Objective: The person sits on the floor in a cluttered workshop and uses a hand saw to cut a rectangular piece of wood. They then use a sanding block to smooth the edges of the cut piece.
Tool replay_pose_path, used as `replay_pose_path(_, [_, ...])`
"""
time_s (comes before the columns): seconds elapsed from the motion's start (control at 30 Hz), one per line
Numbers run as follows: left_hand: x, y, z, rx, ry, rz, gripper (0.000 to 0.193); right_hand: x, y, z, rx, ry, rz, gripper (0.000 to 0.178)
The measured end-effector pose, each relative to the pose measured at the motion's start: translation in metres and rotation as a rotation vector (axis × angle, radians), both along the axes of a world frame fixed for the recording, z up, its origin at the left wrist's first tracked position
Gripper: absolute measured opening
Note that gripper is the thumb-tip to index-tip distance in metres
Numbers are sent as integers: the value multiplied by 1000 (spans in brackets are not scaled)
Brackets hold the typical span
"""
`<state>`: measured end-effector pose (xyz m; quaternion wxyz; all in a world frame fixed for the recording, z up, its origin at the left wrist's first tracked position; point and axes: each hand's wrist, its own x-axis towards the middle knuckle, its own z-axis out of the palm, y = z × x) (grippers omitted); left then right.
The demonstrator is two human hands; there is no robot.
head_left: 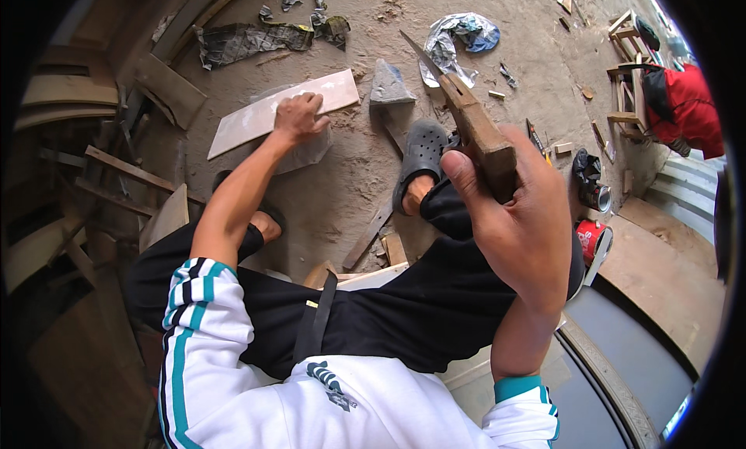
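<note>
My left hand point(298, 117) is closed at the near edge of a pale, flat wooden board point(241, 130), its fingers bent on the board's top face. Beneath the board lies a sheet of clear plastic point(311, 150). Raised close in front of me, my right hand point(522, 223) is wrapped round the thick brown wooden handle of a tool point(475, 122). A thin dark blade runs from that handle toward the upper left, seen nearly edge-on, so its full shape is hidden. A grey pointed block point(390, 83) stands to the right of the board.
Crumpled printed paper point(256, 43) and a crumpled silvery sheet point(458, 41) lie on the dirt floor. Wood scraps point(128, 169) crowd the left side. At the right are a red bag point(684, 111), a red can point(592, 241) and a small wooden frame point(628, 91). My clogged foot point(422, 153) rests near the block.
</note>
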<state>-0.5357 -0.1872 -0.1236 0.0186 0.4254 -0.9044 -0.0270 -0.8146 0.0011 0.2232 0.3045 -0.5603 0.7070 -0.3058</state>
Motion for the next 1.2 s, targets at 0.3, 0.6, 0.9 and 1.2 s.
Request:
replay_pose_path(0.3, [28, -52, 50, -163, 353, 25, 23, -2, 2, 8, -24, -47, 10, 27])
replay_pose_path(0.6, [15, -75, 41, -12, 191, 78, 57, 6, -3, 5, -4, -181, -95, 26])
replay_pose_path(0.9, [23, -85, -46, 101, -43, -105, 55, 18, -13, 3, 99, -29, -76, 25])
replay_pose_path(1.2, [29, -55, -89, -70, 90, 73, 59, 26, -29, 9, 201, -32, -34, 34])
